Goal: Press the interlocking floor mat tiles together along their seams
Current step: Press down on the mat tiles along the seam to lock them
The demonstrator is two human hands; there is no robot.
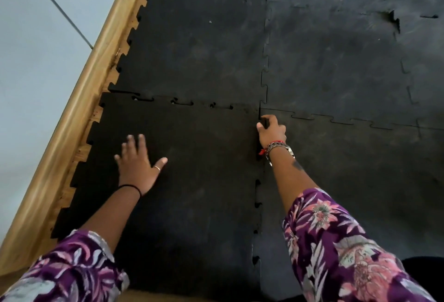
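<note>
At the near corner: we are seating the near left tile [187, 181]; its far seam [182, 103] and right seam [258, 196] gape
Left hand [139, 167]: spread flat on that tile
Right hand [272, 131]: fingers curled, pinching the tile's corner
Next, we judge: pressing the tabs down along both seams

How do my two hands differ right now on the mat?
The left hand lies flat with fingers spread on the near-left tile; the right hand is curled, fingers pinching that tile's edge at the seam corner. The left wrist has a thin black band; the right wears a chunky bracelet. Both have floral sleeves.
</note>
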